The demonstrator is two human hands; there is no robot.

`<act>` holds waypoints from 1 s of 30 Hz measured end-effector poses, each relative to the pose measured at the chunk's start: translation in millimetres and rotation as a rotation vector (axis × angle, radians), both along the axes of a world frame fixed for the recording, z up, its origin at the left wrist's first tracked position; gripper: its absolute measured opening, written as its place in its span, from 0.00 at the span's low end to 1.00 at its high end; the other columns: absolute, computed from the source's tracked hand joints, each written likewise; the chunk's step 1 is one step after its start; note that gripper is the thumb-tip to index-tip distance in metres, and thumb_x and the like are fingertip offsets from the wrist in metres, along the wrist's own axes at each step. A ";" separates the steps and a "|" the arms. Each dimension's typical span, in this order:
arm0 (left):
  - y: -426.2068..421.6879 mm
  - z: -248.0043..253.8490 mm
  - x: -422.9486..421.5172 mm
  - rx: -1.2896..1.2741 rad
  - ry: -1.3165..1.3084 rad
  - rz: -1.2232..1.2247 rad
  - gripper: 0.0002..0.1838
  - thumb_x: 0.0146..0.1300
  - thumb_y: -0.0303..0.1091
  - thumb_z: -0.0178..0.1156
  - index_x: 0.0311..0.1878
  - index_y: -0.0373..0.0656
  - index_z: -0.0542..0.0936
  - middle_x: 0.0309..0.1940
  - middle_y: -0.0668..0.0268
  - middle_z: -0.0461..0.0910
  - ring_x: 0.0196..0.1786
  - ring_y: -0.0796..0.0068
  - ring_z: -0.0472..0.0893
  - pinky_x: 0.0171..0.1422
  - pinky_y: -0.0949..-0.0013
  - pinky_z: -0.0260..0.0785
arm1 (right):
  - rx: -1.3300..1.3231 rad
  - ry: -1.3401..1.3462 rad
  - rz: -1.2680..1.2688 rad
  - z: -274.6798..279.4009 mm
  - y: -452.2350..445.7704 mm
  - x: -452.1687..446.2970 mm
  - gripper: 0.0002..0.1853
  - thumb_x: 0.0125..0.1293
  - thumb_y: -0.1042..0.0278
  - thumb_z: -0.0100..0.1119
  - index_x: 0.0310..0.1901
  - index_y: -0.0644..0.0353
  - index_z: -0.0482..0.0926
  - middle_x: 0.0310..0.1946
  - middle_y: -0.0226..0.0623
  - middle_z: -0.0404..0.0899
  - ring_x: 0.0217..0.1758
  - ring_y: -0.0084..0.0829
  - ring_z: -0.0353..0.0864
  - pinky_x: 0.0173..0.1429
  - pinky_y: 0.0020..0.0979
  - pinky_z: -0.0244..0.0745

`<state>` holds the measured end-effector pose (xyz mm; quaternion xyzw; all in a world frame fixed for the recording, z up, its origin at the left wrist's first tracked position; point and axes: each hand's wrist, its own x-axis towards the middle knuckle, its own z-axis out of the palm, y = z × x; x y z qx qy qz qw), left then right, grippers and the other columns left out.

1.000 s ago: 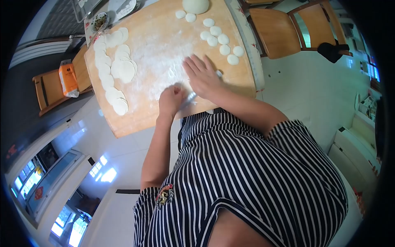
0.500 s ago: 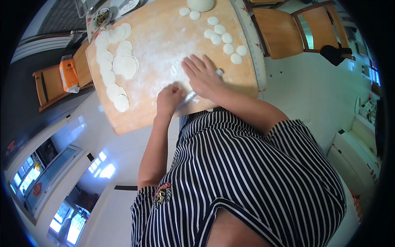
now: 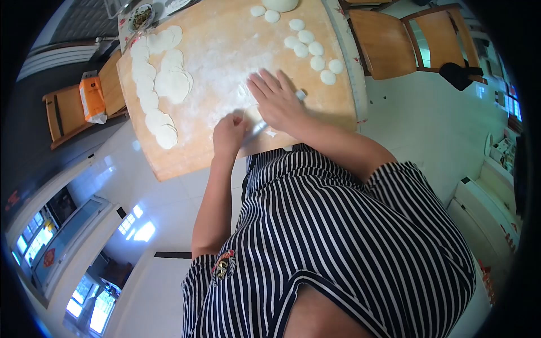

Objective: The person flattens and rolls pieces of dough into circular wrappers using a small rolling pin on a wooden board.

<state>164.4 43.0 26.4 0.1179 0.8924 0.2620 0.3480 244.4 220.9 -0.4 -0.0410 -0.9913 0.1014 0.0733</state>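
Observation:
My left hand (image 3: 228, 135) is closed in a pinch at the edge of a pale dough round (image 3: 253, 116), which shows between my two hands. My right hand (image 3: 276, 107) lies flat with its fingers spread over a thin light rolling pin (image 3: 258, 129); the pin's far end sticks out past the palm, and its middle is hidden. Both hands are low on the floured wooden board (image 3: 220, 34). Thin overlapping wrappers (image 3: 173, 84) lie at the board's left. Small dough discs (image 3: 306, 36) are grouped at the upper right, near a large dough lump (image 3: 280, 4).
A bowl of dark filling (image 3: 141, 18) stands beyond the board's upper left corner. An orange packet (image 3: 92, 98) rests on a chair at the left. Another wooden chair (image 3: 383, 44) with a dark item (image 3: 457, 76) is at the right.
The board and its dough have shifted slightly upward in view. My right hand has moved slightly up along with the pin, and my left hand has shifted a little left.

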 end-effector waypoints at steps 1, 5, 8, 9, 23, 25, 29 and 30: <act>5.8 -1.4 -3.7 -0.050 0.122 -0.093 0.15 0.64 0.41 0.71 0.42 0.37 0.87 0.38 0.51 0.88 0.43 0.50 0.87 0.52 0.53 0.78 | -0.061 0.124 -0.023 -2.5 -4.8 -15.9 0.33 0.68 0.65 0.55 0.75 0.64 0.71 0.77 0.46 0.70 0.84 0.46 0.62 0.85 0.59 0.50; 5.5 -23.4 -21.4 -0.028 0.320 -0.314 0.19 0.66 0.45 0.71 0.44 0.35 0.86 0.40 0.48 0.89 0.41 0.49 0.87 0.49 0.56 0.78 | -0.092 0.116 -0.126 -4.5 -9.4 -28.6 0.32 0.69 0.66 0.55 0.74 0.65 0.71 0.77 0.47 0.70 0.83 0.46 0.62 0.85 0.59 0.50; -11.6 -22.6 -9.4 -0.025 0.267 -0.122 0.17 0.67 0.42 0.70 0.48 0.35 0.86 0.41 0.50 0.89 0.42 0.53 0.88 0.50 0.58 0.79 | -0.038 -0.047 0.007 -3.3 -8.5 34.8 0.30 0.69 0.66 0.55 0.73 0.64 0.73 0.76 0.47 0.71 0.83 0.45 0.63 0.85 0.58 0.51; -19.9 -27.3 -7.2 -0.023 0.265 -0.126 0.17 0.67 0.42 0.70 0.48 0.35 0.86 0.41 0.50 0.89 0.42 0.53 0.88 0.50 0.58 0.79 | -0.036 -0.050 0.003 -1.8 -8.2 44.3 0.30 0.69 0.66 0.55 0.73 0.64 0.73 0.76 0.47 0.71 0.83 0.45 0.63 0.85 0.58 0.51; -25.4 -16.7 -13.6 -0.043 0.276 -0.029 0.17 0.64 0.40 0.71 0.45 0.35 0.86 0.38 0.53 0.89 0.42 0.52 0.87 0.51 0.56 0.78 | -0.088 -0.050 0.048 -0.6 -18.4 35.1 0.32 0.71 0.64 0.56 0.76 0.60 0.69 0.81 0.42 0.64 0.86 0.45 0.56 0.87 0.59 0.45; -43.8 -22.9 -9.2 0.034 0.035 0.161 0.16 0.69 0.40 0.70 0.46 0.34 0.86 0.37 0.57 0.90 0.38 0.67 0.88 0.45 0.65 0.79 | -0.114 -0.098 0.094 -1.7 -14.3 42.4 0.32 0.71 0.65 0.56 0.76 0.60 0.70 0.81 0.42 0.65 0.86 0.44 0.58 0.86 0.59 0.46; -30.2 -3.1 -14.9 -0.025 -0.019 0.104 0.17 0.69 0.43 0.70 0.46 0.35 0.87 0.38 0.58 0.90 0.37 0.68 0.89 0.45 0.66 0.79 | -0.074 0.037 0.092 6.1 -17.0 -12.0 0.30 0.70 0.66 0.56 0.74 0.61 0.73 0.79 0.42 0.68 0.85 0.42 0.60 0.85 0.57 0.50; -22.9 -5.6 -20.5 -0.096 0.143 -0.011 0.19 0.68 0.45 0.71 0.44 0.35 0.86 0.38 0.55 0.90 0.37 0.63 0.89 0.45 0.62 0.79 | -0.081 0.094 0.052 5.2 -20.1 -33.8 0.30 0.70 0.67 0.56 0.74 0.61 0.73 0.79 0.42 0.69 0.84 0.42 0.61 0.85 0.57 0.50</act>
